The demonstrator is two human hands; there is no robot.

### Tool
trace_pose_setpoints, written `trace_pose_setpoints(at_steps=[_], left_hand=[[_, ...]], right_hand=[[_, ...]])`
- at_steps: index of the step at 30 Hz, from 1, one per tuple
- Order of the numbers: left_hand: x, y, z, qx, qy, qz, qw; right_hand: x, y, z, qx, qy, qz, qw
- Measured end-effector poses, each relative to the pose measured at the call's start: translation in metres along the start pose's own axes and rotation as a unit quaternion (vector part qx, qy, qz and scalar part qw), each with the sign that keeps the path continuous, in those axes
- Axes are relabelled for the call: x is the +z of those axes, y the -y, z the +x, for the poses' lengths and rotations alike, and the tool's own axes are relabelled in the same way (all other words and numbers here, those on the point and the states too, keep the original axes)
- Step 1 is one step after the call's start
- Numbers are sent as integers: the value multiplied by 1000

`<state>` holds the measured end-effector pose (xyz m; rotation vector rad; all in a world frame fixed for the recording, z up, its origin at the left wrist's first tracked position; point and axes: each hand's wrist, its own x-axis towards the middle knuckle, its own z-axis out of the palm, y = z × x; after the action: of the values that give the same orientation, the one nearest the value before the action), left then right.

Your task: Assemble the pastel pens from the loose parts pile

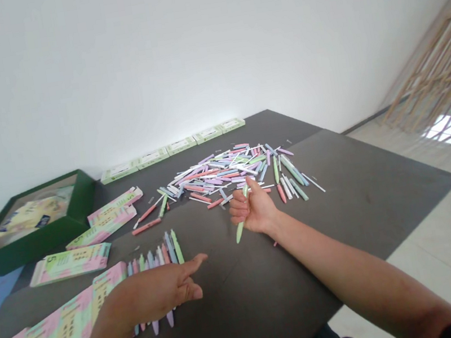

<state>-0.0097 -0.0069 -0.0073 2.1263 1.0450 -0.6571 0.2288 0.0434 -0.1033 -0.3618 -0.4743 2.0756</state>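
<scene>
Dark bench (356,211) filling the view, tiled floor (432,285) beyond its right edge, wooden frame (435,61) leaning in the far corner. Along the far side, a line of white-and-green cartons (171,150), exposed to a shove over the back edge from any reach across the bench. At the left corner, a green tray (28,251) sitting close to the edge, with some danger of tipping under a knock from an elbow. Mid-bench, a loose heap of pastel pen parts (226,172), barrels and slim pieces crossed over one another, with a risk of neighbours dragging along on any pull and small pieces scattering toward the floor or colours getting mixed. Nearer the left, pink-and-green cards (69,264) in overlapping layers, prone to sliding under a careless forearm. Just beyond them, a row of pens (154,257) lying side by side, lower ends showing past the left hand (155,291), its index finger stretched out, the other fingers loosely curled, pinching nothing, and a stray wrist sweep liable to break the row's line. Just in front of the heap, in the right hand (253,207), fingers curled around a green pen (241,229), thumb raised along it, tip downward, with a slim, smooth barrel open to slipping from a slack grip and rolling away.
</scene>
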Motion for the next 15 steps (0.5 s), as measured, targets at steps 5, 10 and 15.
trace_pose_setpoints(at_steps=[5, 10, 15], left_hand=[[1, 0, 1, -12, 7, -4, 1000], [1, -2, 3, -32, -8, 11, 999], [-1, -3, 0, -36, -14, 17, 999]], right_hand=[[-2, 0, 0, 1, -16, 2, 1000], [0, 1, -1, 11, -40, -26, 999], [5, -1, -3, 22, -32, -39, 999]])
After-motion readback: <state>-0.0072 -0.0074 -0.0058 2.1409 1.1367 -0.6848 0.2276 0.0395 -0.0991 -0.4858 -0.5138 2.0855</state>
